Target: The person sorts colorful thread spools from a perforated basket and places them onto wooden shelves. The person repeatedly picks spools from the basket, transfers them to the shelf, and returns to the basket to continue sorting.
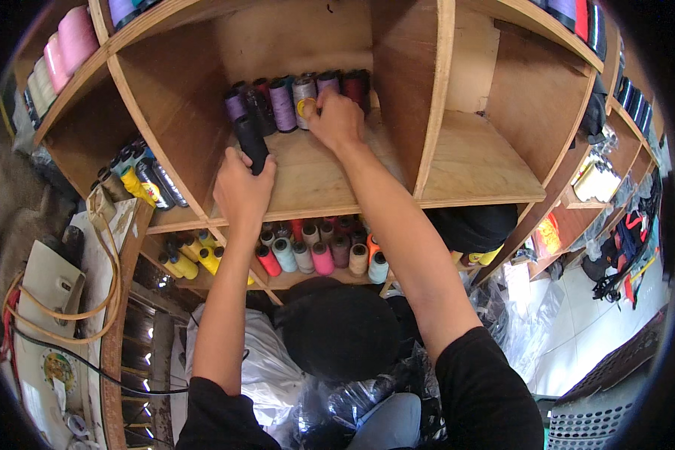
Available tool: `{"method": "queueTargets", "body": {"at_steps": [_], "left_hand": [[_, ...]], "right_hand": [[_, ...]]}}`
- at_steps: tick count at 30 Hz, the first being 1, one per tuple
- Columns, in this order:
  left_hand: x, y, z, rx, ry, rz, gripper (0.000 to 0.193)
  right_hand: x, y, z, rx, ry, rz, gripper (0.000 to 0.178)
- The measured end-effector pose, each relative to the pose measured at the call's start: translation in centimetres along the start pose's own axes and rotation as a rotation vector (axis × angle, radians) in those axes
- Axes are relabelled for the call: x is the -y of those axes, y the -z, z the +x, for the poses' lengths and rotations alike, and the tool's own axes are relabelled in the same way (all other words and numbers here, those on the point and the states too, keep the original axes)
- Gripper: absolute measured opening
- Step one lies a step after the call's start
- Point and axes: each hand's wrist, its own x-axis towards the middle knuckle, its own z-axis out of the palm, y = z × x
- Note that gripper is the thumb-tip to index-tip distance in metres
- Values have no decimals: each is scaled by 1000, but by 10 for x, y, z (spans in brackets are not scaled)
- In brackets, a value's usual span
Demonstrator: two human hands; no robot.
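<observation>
A black thread spool (250,142) is in my left hand (244,187), which grips its lower end and tilts it in front of the row. My right hand (339,124) closes around a purple thread spool (328,81) at the back of the wooden compartment. Its fingers hide most of that spool, and the thumb lies beside a grey spool (305,91) with a yellow ring. Left of the grey one stand another purple spool (283,106) and a dark spool (259,112). A dark red spool (354,86) is right of my fingers.
Wooden dividers (432,97) wall the compartment on both sides. The shelf below holds several coloured spools (322,255) and a black bundle (472,227). A round black stool seat (343,330) sits beneath my arms. At left is a white machine (49,292) with a looped cable.
</observation>
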Motion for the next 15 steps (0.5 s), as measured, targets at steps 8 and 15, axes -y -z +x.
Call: {"method": "queueTargets", "body": {"at_steps": [8,15], "left_hand": [[-1,5,2,43,-2,26,37],[-3,0,0,-28,0,-35,34]], "right_hand": [[45,-3,-29,355,167,354,58],[44,-37,-22,426,116,489,62]]}}
